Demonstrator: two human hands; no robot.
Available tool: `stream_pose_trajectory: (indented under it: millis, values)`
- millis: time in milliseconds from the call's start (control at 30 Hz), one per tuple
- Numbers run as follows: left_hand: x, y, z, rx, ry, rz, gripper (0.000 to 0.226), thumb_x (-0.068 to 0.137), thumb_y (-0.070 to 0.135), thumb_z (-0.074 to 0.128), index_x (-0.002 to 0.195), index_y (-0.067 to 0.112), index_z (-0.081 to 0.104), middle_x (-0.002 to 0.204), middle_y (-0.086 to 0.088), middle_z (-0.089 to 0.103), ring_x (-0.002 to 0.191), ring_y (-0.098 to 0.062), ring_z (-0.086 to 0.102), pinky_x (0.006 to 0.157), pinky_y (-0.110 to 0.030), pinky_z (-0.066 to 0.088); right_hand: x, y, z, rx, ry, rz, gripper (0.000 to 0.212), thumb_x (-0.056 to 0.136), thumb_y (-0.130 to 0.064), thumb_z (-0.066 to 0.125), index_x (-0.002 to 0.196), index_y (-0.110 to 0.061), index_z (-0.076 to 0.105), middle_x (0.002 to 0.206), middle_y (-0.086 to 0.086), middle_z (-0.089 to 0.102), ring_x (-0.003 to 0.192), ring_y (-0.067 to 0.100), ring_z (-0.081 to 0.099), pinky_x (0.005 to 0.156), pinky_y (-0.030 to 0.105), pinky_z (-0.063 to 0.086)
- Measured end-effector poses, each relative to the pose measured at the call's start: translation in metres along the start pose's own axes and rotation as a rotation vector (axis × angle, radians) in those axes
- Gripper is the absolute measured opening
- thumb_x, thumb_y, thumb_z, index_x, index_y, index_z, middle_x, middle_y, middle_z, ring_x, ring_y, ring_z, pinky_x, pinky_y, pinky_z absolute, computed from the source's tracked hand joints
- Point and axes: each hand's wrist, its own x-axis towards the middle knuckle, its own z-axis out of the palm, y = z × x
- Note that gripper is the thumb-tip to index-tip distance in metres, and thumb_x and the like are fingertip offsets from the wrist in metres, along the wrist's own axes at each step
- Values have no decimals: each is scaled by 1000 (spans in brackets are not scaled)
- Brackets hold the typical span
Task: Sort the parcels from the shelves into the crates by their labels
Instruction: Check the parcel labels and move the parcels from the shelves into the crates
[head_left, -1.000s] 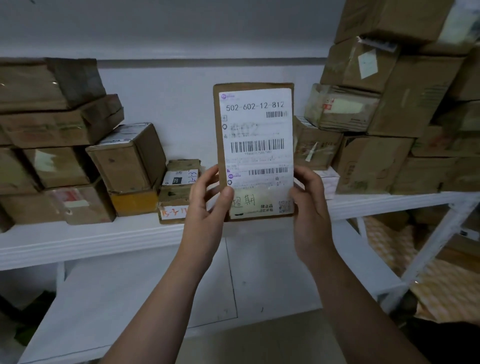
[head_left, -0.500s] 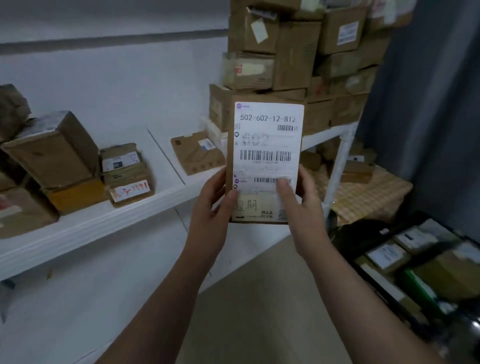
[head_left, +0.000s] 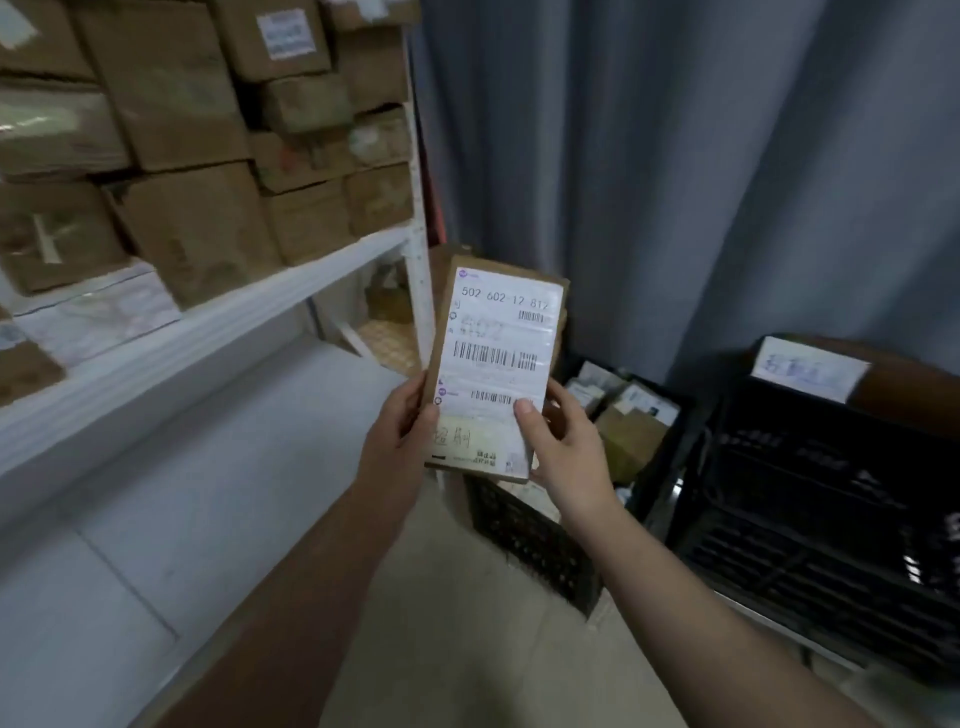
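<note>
I hold a flat brown cardboard parcel (head_left: 498, 358) upright in front of me, its white label reading 502-602-12-812 facing me. My left hand (head_left: 400, 431) grips its lower left edge. My right hand (head_left: 561, 441) grips its lower right edge, thumb pressed on the label. Behind and below the parcel stands a black crate (head_left: 524, 535) holding several labelled parcels (head_left: 631, 415). A second black crate (head_left: 810, 519) with a white paper tag (head_left: 808, 369) on its back rim stands to the right; its inside looks dark.
A white shelf unit (head_left: 218, 317) fills the left, stacked with several brown boxes (head_left: 197, 171). Its lower shelf (head_left: 171, 499) is a bare white board. A grey curtain (head_left: 675, 156) hangs behind the crates. Beige floor (head_left: 467, 649) lies between shelf and crates.
My view has swung right from the shelves to the crates, with the parcel still held in both hands. The parcel now tilts slightly and hangs above the left crate.
</note>
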Motion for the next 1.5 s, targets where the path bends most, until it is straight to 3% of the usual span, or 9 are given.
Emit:
stream_pose_trajectory:
  millis: [133, 300, 467, 633, 933, 1133, 1200, 1300, 1500]
  values:
    - [20, -17, 77, -23, -134, -41, 33, 98, 10, 48, 111, 41, 52, 96, 30, 67, 90, 12, 62, 65, -5, 47, 24, 17, -74, -61, 79, 49, 52, 92, -33, 61, 140, -20, 44, 123, -4, 63, 106, 12, 64, 83, 36, 58]
    - [46, -54, 135, 2, -209, -149, 36, 98, 19, 51, 132, 27, 47, 119, 10, 62, 100, 0, 63, 77, -22, 53, 49, 39, -127, -80, 125, 148, 54, 93, -33, 60, 142, -21, 40, 122, -6, 62, 97, 5, 66, 67, 19, 55]
    - [73, -98, 167, 89, -335, -288, 37, 96, 32, 51, 133, 37, 43, 122, 12, 61, 106, -5, 61, 86, -34, 53, 75, 75, -150, -135, 162, 237, 53, 95, -35, 54, 143, -25, 32, 113, -17, 60, 100, 7, 65, 86, 35, 56]
    - [114, -155, 170, 199, -345, -437, 39, 98, 37, 46, 136, 26, 43, 123, -2, 60, 108, -20, 59, 92, -47, 49, 114, 119, -136, -132, 57, 463, 58, 96, -39, 53, 146, -25, 28, 119, -6, 63, 100, 12, 64, 84, 29, 54]
    - [256, -247, 162, 152, -611, -541, 41, 88, 23, 66, 111, 50, 46, 102, 27, 67, 94, 3, 65, 73, -21, 55, 252, 194, -77, -215, 138, 601, 47, 99, -31, 49, 142, -18, 36, 120, 3, 65, 102, 22, 65, 86, 40, 54]
    - [344, -300, 209, 264, -756, -458, 56, 93, 24, 60, 138, 40, 30, 118, 27, 56, 100, 17, 55, 73, -6, 46, 332, 236, -85, -319, 292, 549, 40, 97, -34, 51, 135, -25, 43, 109, -10, 66, 87, 11, 66, 71, 34, 59]
    - [365, -321, 233, 327, -790, -437, 62, 94, 30, 57, 144, 40, 22, 122, 26, 52, 100, 17, 53, 76, -7, 43, 356, 253, -99, -358, 343, 539, 44, 97, -32, 52, 139, -27, 38, 112, -11, 63, 92, 11, 65, 74, 34, 59]
    - [388, -359, 271, 302, -828, -477, 70, 95, 29, 54, 150, 31, 12, 137, 12, 47, 116, -3, 50, 96, -29, 44, 389, 281, -121, -473, 321, 554, 53, 98, -26, 51, 144, -34, 27, 112, -2, 61, 91, 18, 64, 73, 41, 59]
    - [410, -419, 320, 301, -892, -396, 67, 98, 16, 48, 152, 25, 9, 140, 5, 41, 121, -9, 45, 97, -29, 40, 429, 341, -142, -789, 94, 540, 51, 99, -24, 45, 148, -26, 29, 148, 8, 37, 112, 26, 56, 88, 37, 51]
